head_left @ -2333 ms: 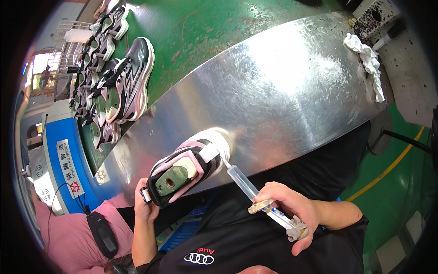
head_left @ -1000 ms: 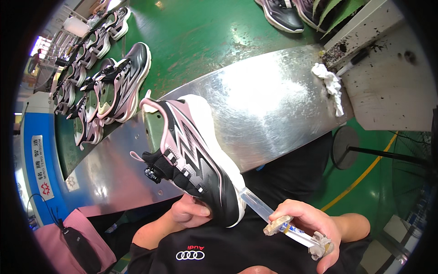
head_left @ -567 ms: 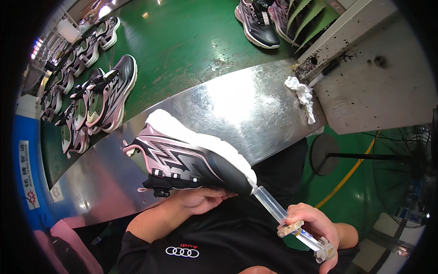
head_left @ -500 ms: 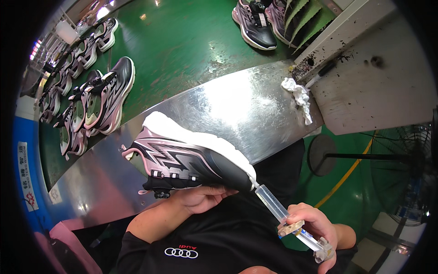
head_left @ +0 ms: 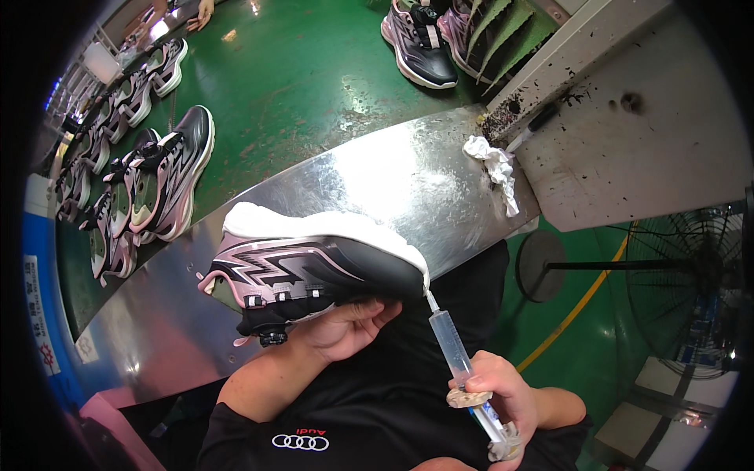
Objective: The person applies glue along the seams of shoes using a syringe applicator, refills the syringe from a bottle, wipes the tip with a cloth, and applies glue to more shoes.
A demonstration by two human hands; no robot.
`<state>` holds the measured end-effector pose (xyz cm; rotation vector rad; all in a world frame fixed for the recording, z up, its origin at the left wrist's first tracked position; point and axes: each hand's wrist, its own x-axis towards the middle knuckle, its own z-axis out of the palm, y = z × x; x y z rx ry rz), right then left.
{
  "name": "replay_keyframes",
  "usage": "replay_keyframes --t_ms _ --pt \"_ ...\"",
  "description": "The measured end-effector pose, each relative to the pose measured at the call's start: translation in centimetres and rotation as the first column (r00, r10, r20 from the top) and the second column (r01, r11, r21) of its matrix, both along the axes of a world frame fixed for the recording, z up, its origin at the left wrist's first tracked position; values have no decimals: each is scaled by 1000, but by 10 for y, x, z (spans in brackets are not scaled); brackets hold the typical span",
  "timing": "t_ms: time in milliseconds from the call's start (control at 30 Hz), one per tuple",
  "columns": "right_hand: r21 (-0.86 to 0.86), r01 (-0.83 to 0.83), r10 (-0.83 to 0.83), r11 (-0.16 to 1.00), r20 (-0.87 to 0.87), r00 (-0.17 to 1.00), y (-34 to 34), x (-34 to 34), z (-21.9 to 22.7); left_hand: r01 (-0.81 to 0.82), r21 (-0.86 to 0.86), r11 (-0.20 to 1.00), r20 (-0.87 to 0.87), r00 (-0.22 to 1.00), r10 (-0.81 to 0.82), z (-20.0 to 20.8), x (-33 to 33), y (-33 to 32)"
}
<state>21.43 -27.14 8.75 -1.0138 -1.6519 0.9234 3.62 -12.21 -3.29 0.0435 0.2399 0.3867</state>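
A black and pink sneaker lies tilted in the air, its white sole turned up and away from me and its toe to the right. My left hand is closed on its upper from below; some fingers are hidden behind the shoe. In my right hand is a clear plastic syringe, gripped around its flange and plunger end, both wrapped in dirty tape-like material. The syringe's narrow white tip meets the edge between sole and upper at the toe.
Metal ledge beyond the shoe, bordering a green belt-like surface. Several similar sneakers stand at left; another pair is at the top. Crumpled white tissue lies near a metal panel. A black fan stands right. Another person's hand shows far left.
The syringe has swung to a steeper angle, its tip still at the toe edge. The shoe has turned slightly, toe lower. The view has shifted a little, and another person's hand has appeared.
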Motion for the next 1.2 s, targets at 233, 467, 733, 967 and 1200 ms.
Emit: replay_keyframes --t_ms 233,467,733,967,1200 --pt "63 37 -46 997 147 988 1 -12 -13 -13 -35 999 -10 1000 12 9 6 5" --pt "195 124 -170 973 244 955 2 -28 -33 18 -43 999 102 995 -13 18 4 8" --pt "273 143 -224 951 294 929 5 -38 -44 0 -41 999 156 988 6 19 3 6" --pt "312 154 -256 938 318 913 5 -35 -54 9 -33 999 140 990 -5 16 8 7" --pt "323 149 -257 934 321 912 9 -28 -61 17 -39 999 111 994 -13 12 12 12"
